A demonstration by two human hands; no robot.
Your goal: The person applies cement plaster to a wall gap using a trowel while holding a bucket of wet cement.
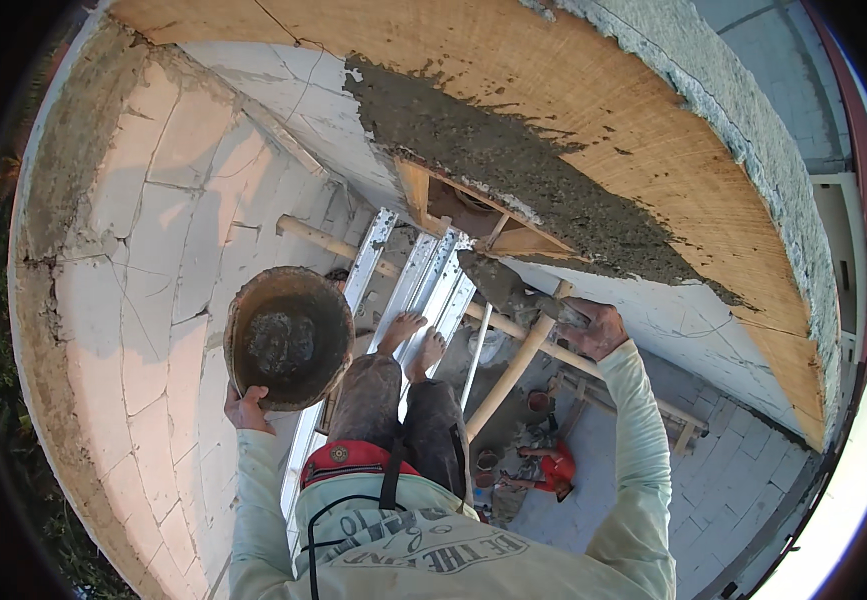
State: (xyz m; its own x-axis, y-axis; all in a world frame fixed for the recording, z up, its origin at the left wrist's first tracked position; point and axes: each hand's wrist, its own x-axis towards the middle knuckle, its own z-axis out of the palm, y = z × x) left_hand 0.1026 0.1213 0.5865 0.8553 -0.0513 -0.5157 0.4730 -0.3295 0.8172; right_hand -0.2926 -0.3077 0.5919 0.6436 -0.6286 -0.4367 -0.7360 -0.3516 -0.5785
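At the left, my left hand (248, 408) grips the rim of a round mortar bucket (338, 370), its inside grey with a little wet mortar at the bottom. My right hand (596, 328) is closed around the handle of a trowel (493, 285), whose mortar-smeared blade points left. Just beyond the blade, a dark band of wet mortar (513, 145) covers part of the wall, below a tan smooth strip (653, 110). The blade looks close to the lower edge of that band; I cannot tell whether they touch.
My bare feet (408, 335) stand on metal scaffold planks (423, 270) high above the floor. Wooden poles (513, 380) cross beside them. Far below, a person in red (556, 468) works near buckets (486, 460). A block wall (153, 300) rises on the left; a framed opening (463, 205) lies ahead.
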